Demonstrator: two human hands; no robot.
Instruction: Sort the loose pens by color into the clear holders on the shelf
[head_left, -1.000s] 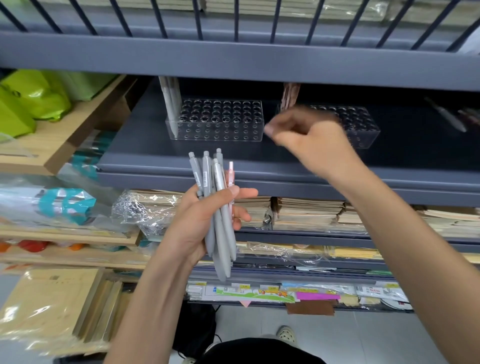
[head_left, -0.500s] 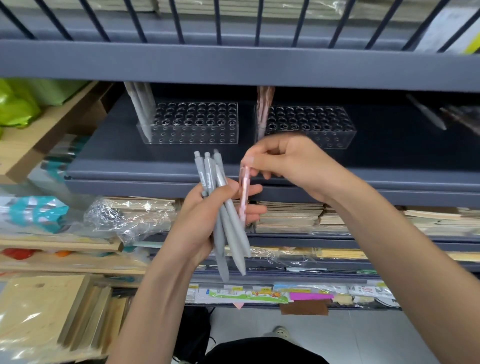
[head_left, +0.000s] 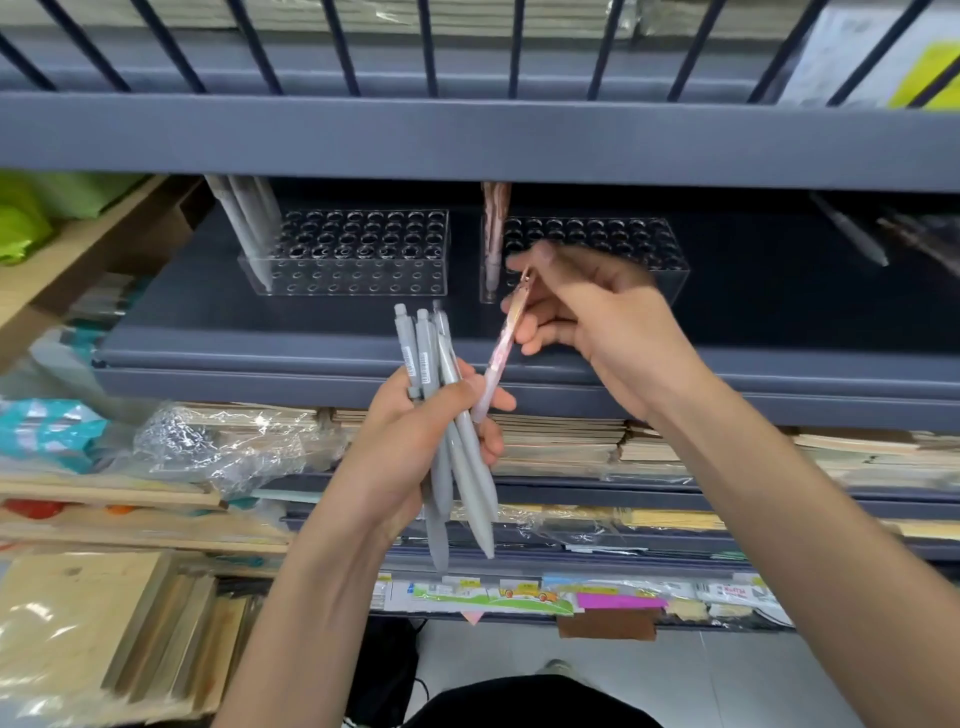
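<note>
my right hand (head_left: 597, 322) pinches a slim pink pen (head_left: 503, 345), tilted, in front of the dark grey shelf (head_left: 260, 343).
left hand (head_left: 415, 441) grips a bundle of grey plastic pens (head_left: 452, 415), buttons up, below the clear perforated holders (head_left: 353, 254).

A shelf beam (head_left: 467, 135) overhangs the left holder (head_left: 358, 254) and right holder (head_left: 597, 231); standing gray pens (head_left: 244, 213) and pink pens (head_left: 494, 218) block their left ends; other holes lie open.

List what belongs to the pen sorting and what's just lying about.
Job: pink plastic pen, right hand; grey plastic pens, left hand; left clear perforated holder; right clear perforated holder.
Lying about: stacked paper notebooks; crumpled clear wrap; green bag.
</note>
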